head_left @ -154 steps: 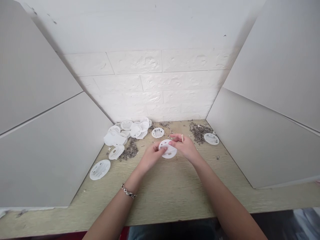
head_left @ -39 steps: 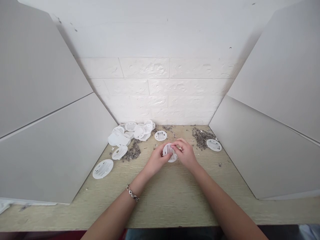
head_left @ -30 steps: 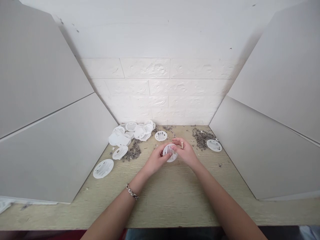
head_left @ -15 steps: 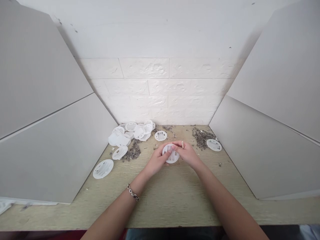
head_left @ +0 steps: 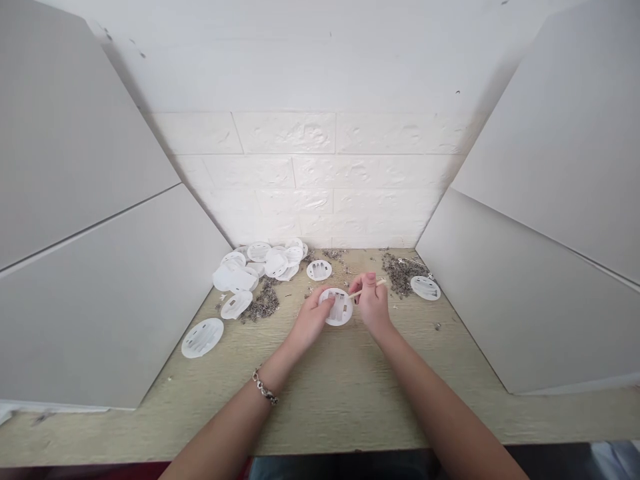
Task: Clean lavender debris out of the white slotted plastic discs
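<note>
Pressed-together fingers of left hand (head_left: 313,317) pinning plastic disc (head_left: 341,315) to tabletop (head_left: 340,393) for steadiness, right hand (head_left: 371,304) pinching thin wooden stick (head_left: 367,288) just beside disc rim.

No words, numbers, brands or signs can be read anywhere in the view; the moulded marks on the white plastic disc (head_left: 343,315) are too small to tell.
</note>
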`<state>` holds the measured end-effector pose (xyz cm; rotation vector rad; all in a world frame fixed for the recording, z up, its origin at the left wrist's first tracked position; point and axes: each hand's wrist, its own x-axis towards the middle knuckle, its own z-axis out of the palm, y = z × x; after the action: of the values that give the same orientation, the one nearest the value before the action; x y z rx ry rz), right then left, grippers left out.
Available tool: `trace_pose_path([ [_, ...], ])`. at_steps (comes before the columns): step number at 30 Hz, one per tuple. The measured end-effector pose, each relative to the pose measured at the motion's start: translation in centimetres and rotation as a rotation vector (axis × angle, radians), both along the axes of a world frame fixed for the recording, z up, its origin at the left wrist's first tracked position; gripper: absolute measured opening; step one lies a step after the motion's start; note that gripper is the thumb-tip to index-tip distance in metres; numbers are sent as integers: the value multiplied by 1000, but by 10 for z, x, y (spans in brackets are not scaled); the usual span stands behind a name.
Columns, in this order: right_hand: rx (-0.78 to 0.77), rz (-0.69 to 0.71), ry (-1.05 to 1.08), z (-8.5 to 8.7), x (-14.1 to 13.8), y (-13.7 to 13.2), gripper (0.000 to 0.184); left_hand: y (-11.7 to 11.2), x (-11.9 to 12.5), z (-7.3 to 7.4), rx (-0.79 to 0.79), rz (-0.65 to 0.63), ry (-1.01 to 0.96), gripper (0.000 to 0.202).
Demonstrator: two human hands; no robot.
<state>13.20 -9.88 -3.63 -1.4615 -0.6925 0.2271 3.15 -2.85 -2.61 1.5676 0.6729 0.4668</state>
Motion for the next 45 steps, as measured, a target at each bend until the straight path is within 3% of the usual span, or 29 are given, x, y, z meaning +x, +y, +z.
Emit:
trace_pose_path([
  [5, 67, -1, 47, -6, -3, 8, 54, -10, 2, 7, -140, -74, 89, 28],
  [12, 82, -134, 8, -9, -8, 7, 56, -16, 3, 8, -251, -46, 107, 24],
  [18, 1, -119, 0, -10, -7, 9, 55, -15, 4, 0, -247, -31, 36, 25],
  [24, 116, -107, -13, -7, -8, 9, 56, -15, 4, -1, -283, -21, 4, 26],
  [37, 75, -115, -46, -12, -8, 10, 54, -15, 6, -7, -274, 5, -9, 30],
  [45, -93, -68, -77, -11, -8, 10, 54, -12, 4, -11, -221, 1, -25, 29],
])
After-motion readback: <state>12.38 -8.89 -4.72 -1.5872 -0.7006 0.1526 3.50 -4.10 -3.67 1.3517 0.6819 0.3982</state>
